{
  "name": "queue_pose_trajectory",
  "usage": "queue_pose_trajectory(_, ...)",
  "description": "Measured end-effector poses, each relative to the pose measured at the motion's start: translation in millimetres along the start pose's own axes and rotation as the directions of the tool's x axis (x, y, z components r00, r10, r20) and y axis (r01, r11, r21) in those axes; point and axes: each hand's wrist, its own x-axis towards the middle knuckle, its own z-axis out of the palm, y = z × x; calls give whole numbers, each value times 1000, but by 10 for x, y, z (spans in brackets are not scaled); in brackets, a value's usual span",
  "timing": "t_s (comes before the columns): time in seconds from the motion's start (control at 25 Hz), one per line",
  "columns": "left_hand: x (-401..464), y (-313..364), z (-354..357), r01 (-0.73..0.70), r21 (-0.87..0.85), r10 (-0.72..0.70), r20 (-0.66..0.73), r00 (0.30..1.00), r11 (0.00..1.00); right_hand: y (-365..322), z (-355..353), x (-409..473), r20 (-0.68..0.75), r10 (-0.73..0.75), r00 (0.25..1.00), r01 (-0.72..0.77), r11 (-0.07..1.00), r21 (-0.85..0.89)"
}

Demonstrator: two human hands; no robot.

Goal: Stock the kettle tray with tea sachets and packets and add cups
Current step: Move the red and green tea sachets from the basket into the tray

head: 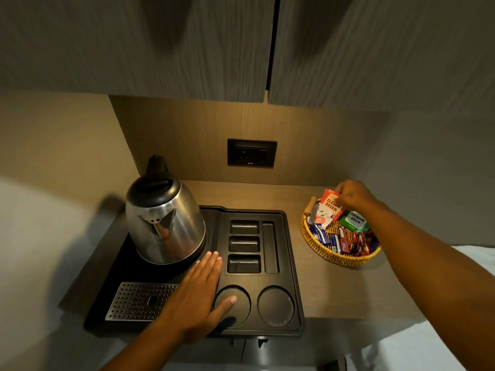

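Note:
A black kettle tray (290, 263) lies on the wooden counter with a steel kettle (163, 218) at its back left. Its three small slots (244, 246), one long slot (270, 246) and two round cup wells (276, 306) hold nothing. My left hand (199, 293) rests flat on the tray, fingers apart, thumb over the left well. To the right stands a wicker basket (337, 257) full of sachets. My right hand (353, 195) pinches a red and white Classic Assam tea sachet (328, 210) at the basket's back. A green Premium Green packet (355, 220) lies beside it. No cups are in view.
A perforated metal drip grate (139, 301) sits at the tray's front left. A black wall socket (251, 152) is on the back panel. Cabinet doors (187, 49) hang overhead. White cloth (442, 344) shows at the lower right.

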Motion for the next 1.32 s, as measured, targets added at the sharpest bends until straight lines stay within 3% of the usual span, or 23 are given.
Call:
queue_pose_trajectory(0.16,-17,7,-5,-3,4,3,-12,1000,1000,-23,-255,-123,-1,11,1000,-11,999,34)
queue_pose_trajectory(0.36,-29,19,-22,-17,-19,16,-39,999,1000,-359,-662,-342,-36,-148,988,149,989,12)
queue_pose_trajectory(0.52,-27,17,-36,-29,-10,28,-38,999,1000,-1186,-249,-662,188,-417,889,403,909,106)
queue_pose_trajectory(0.6,-28,17,-50,-20,-21,19,-32,999,1000,-1553,106,-695,269,-474,838,473,878,75)
queue_pose_trajectory(0.88,-45,56,-80,-6,-26,5,-37,999,1000,-2011,626,-472,391,-414,822,486,868,-104)
queue_pose_trajectory(1.08,-34,50,-65,-9,-33,7,-37,999,999,-2047,643,-390,452,-404,795,508,851,-131)
queue_pose_trajectory(1.2,-38,41,-53,-9,-49,8,-32,999,999,-1991,691,-413,420,-403,813,496,858,-136)
queue_pose_trajectory(1.32,-39,35,-50,2,-55,-3,-15,1000,998,-1479,466,-383,104,-341,934,348,935,-62)
